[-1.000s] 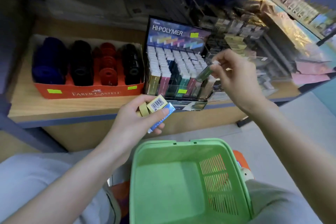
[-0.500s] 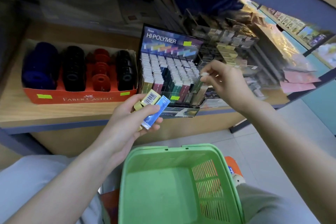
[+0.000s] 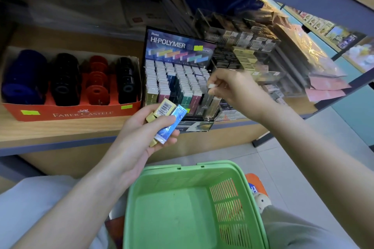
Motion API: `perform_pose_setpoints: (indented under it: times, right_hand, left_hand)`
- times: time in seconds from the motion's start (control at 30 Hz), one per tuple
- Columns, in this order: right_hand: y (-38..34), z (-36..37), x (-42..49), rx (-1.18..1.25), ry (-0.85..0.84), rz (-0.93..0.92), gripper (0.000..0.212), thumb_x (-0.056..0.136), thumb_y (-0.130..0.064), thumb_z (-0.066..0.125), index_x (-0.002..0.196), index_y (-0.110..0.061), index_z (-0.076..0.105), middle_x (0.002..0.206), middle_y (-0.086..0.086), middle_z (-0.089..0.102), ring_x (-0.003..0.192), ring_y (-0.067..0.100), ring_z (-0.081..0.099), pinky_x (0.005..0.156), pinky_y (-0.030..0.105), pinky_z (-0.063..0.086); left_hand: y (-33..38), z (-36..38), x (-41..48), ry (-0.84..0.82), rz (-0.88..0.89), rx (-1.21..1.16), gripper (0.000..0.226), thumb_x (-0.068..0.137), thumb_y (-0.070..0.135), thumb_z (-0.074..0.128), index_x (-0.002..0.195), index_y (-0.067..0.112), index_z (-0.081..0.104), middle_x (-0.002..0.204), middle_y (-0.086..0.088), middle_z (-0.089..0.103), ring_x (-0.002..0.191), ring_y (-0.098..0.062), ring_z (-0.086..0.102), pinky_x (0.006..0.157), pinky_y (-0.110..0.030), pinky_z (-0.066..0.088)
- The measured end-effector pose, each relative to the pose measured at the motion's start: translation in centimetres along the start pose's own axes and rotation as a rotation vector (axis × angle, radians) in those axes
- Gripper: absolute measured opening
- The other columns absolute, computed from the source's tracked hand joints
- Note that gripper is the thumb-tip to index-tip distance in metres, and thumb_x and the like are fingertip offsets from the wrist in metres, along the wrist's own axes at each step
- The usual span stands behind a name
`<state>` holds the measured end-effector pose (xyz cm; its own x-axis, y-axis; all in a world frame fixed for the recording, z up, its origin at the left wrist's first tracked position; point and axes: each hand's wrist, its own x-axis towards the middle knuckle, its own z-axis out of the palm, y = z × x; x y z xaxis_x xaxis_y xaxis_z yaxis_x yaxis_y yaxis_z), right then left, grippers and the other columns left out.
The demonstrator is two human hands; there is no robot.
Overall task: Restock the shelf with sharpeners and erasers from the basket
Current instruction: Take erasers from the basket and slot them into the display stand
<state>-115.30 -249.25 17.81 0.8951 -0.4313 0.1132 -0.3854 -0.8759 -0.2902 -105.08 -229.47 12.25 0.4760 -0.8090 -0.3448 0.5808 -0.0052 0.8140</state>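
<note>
The green basket (image 3: 188,168) sat just below both hands. Above it, the left hand (image 3: 137,133) gripped a yellow eraser (image 3: 164,107) and a blue eraser (image 3: 172,123) together, thumb across them. Beyond, the right hand (image 3: 236,91) pinched the white tip of a grey eraser (image 3: 210,98) standing in the front row of the display box (image 3: 182,46). Left of the hands sat the red sharpener box (image 3: 81,114).

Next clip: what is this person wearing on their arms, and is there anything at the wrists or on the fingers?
The left forearm and right forearm are bare to the frame edge, with no sleeve in view. No gloves, watch, bracelet or rings show. Below the arms lie pale grey cloth and grey-green cloth, probably the person's clothing.
</note>
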Motion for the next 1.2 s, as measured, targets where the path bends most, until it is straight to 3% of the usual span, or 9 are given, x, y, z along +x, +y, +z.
perform_pose_setpoints:
  times: [0.23,0.43,0.63,0.7,0.77,0.87,0.93,1.1,1.2]
  right_hand:
    - [0.6,1.1,-0.3,-0.145,0.086,-0.124,0.012,0.083,-0.017,0.071,0.090,-0.009,0.067,0.092,-0.003,0.054,0.073,0.010,0.054,0.068,0.038,0.051]
    - [0.7,1.9,-0.9,-0.249,0.234,-0.211,0.012,0.073,-0.015,0.079,0.082,-0.010,0.075,0.074,0.003,0.063,0.065,0.022,0.060,0.056,0.021,0.039]
    - [0.8,3.4,-2.2,-0.503,0.357,-0.292,0.020,0.076,0.003,0.075,0.094,-0.004,0.073,0.085,0.010,0.063,0.073,0.029,0.054,0.056,0.031,0.043]
    - [-0.6,3.4,-3.2,-0.280,0.356,-0.176,0.018,0.086,-0.005,0.065,0.104,-0.003,0.068,0.093,0.009,0.060,0.084,0.021,0.053,0.069,0.030,0.044]
    - [-2.8,3.1,-4.2,0.123,0.309,0.016,0.017,0.094,-0.016,0.057,0.105,-0.007,0.066,0.090,-0.003,0.057,0.080,-0.001,0.050,0.072,0.014,0.040]
    - [-4.7,3.8,-5.2,0.484,0.059,0.230,0.021,0.089,-0.023,0.063,0.106,-0.012,0.065,0.088,-0.007,0.065,0.076,-0.001,0.059,0.073,0.014,0.046]
    - [-5.1,4.1,-5.5,0.601,-0.022,0.264,0.018,0.084,-0.018,0.069,0.101,-0.012,0.066,0.087,0.001,0.069,0.074,0.011,0.062,0.073,0.025,0.053]
    - [-5.0,3.2,-6.0,0.966,0.004,0.422,0.010,0.083,-0.003,0.068,0.088,-0.005,0.059,0.076,0.008,0.067,0.066,0.014,0.066,0.069,0.023,0.057]
    - [-5.3,3.5,-6.3,0.787,-0.041,0.364,0.013,0.083,-0.007,0.069,0.086,-0.015,0.060,0.074,-0.001,0.065,0.064,0.008,0.062,0.068,0.023,0.055]
  left_hand:
    - [0.0,0.5,0.3,-0.007,0.009,0.006,0.027,0.085,0.009,0.064,0.112,0.016,0.063,0.076,0.004,0.073,0.065,-0.011,0.068,0.057,-0.022,0.053]
    - [-0.1,0.8,0.3,-0.011,-0.003,-0.023,0.029,0.087,0.003,0.059,0.114,0.014,0.062,0.079,0.000,0.074,0.065,-0.013,0.068,0.054,-0.021,0.053]
    - [-0.3,0.9,0.4,0.007,-0.010,-0.067,0.036,0.088,0.003,0.061,0.122,0.012,0.058,0.089,-0.004,0.073,0.071,-0.013,0.070,0.060,-0.023,0.057]
    - [-0.5,0.9,0.5,0.004,-0.008,-0.055,0.037,0.087,0.004,0.061,0.123,0.011,0.057,0.090,-0.004,0.072,0.071,-0.013,0.070,0.061,-0.024,0.057]
    - [-0.6,0.9,0.5,-0.006,-0.016,-0.038,0.034,0.086,0.004,0.061,0.118,0.013,0.058,0.088,-0.003,0.072,0.071,-0.013,0.070,0.062,-0.024,0.058]
    - [-0.9,0.8,0.4,-0.066,-0.036,0.032,0.030,0.085,0.007,0.062,0.114,0.014,0.061,0.086,-0.001,0.074,0.075,-0.015,0.071,0.064,-0.025,0.058]
    - [-1.1,0.8,0.1,-0.108,-0.048,0.056,0.031,0.085,0.008,0.062,0.115,0.013,0.062,0.088,-0.001,0.074,0.079,-0.017,0.071,0.065,-0.025,0.057]
    - [-0.7,0.5,0.1,-0.040,-0.030,0.012,0.027,0.088,0.008,0.058,0.115,0.014,0.061,0.100,-0.007,0.071,0.081,-0.016,0.071,0.064,-0.024,0.057]
    - [-0.7,0.4,-0.1,-0.020,0.047,0.136,0.028,0.092,0.008,0.055,0.118,0.016,0.058,0.102,-0.008,0.069,0.073,-0.011,0.067,0.065,-0.022,0.056]
